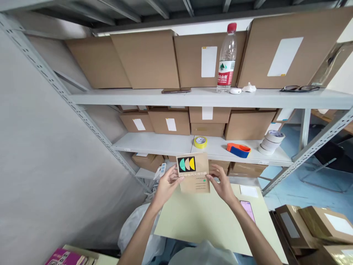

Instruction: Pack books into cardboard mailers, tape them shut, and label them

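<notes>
The left hand pinches the left edge of a tan booklet, thumb across its front and fingers at its side. The right hand grips the opposite edge in the same way, so the booklet sits between the 2 hands, touching both — its cover, with 3 half-round shapes in green, beige and yellow, faces the wearer. The booklet is held up over the far edge of a pale desk. Beside the right forearm, a phone with a pink screen lies on the desk, with a white sheet just beyond it.

Past the hands, a shelf carries a yellow tape roll, an orange and blue tape dispenser and stacked white tape rolls. Higher up, a red-capped bottle stands upright in front of cardboard boxes — glasses lie well to its right.
</notes>
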The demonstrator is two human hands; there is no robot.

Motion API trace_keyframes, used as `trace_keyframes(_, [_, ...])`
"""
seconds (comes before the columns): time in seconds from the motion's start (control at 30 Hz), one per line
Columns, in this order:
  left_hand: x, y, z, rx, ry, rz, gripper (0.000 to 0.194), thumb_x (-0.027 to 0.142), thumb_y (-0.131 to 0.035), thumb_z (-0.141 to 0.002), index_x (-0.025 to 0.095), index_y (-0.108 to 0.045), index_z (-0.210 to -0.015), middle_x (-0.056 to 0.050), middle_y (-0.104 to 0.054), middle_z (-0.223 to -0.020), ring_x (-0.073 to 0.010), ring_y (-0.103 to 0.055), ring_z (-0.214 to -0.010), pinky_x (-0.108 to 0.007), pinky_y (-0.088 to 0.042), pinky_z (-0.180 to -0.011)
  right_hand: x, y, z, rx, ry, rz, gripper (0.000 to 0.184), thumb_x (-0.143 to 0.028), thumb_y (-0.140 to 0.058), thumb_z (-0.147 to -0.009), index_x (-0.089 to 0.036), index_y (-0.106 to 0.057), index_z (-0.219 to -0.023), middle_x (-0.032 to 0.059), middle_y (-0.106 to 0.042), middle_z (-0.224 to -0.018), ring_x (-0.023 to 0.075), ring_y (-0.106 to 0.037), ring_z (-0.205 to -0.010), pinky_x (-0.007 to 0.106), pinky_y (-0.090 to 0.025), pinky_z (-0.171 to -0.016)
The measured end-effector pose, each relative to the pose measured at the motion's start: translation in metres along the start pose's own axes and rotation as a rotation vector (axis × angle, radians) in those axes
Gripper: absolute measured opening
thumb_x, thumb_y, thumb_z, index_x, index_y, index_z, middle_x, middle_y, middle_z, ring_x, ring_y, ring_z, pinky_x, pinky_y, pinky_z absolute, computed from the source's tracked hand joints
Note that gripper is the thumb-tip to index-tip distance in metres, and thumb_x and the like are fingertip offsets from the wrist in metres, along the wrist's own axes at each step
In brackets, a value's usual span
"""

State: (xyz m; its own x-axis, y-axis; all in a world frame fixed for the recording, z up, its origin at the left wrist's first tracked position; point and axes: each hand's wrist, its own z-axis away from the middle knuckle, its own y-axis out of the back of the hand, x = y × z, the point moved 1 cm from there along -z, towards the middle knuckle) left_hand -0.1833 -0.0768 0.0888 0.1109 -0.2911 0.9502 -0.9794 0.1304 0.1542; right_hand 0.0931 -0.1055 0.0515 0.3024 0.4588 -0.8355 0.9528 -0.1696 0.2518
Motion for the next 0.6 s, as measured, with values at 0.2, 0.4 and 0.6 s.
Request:
trace_keyframes(0.2, [-0.007, 0.012, -0.005, -0.032, 0.162, 0.020, 0.062, 0.071, -0.072, -0.088, 0.020, -0.069, -0.123, -0.014, -0.076, -0.119, -0.0238, -0.077, -0.091, -0.031, -0.063, -0.070, 0.006, -0.010, -0.014, -0.071, -0.081, -0.149, 0.041, -0.056, -0.055, -0.108, -0.022, -0.077, -0.115, 0.0090, -0.081, -0.104, 0.0210, -0.075, -0.086, 0.032, -0.062, -0.077])
trace_keyframes(0.4, [-0.004, 0.020, -0.005, -0.080, 0.132, 0.059, 0.064, 0.058, -0.087, -0.075, 0.019, -0.071, -0.123, -0.011, -0.077, -0.107, -0.0207, -0.075, -0.085, -0.029, -0.060, -0.074, -0.003, -0.010, -0.019, -0.084, -0.066, -0.192, 0.039, -0.051, -0.075, -0.093, -0.023, -0.080, -0.120, 0.0077, -0.084, -0.102, 0.0228, -0.076, -0.089, 0.036, -0.062, -0.088])
trace_keyframes(0.6, [0.013, 0.020, -0.006, -0.052, 0.130, -0.107, 0.051, 0.067, -0.078, -0.081, 0.020, -0.062, -0.071, 0.003, -0.054, -0.059, -0.0118, -0.050, -0.052, -0.023, -0.039, -0.052, -0.029, -0.013, -0.026, -0.115, -0.242, -0.164, 0.050, -0.069, -0.070, -0.094, -0.021, -0.074, -0.080, 0.0021, -0.071, -0.058, 0.0148, -0.052, -0.049, 0.027, -0.045, -0.054])
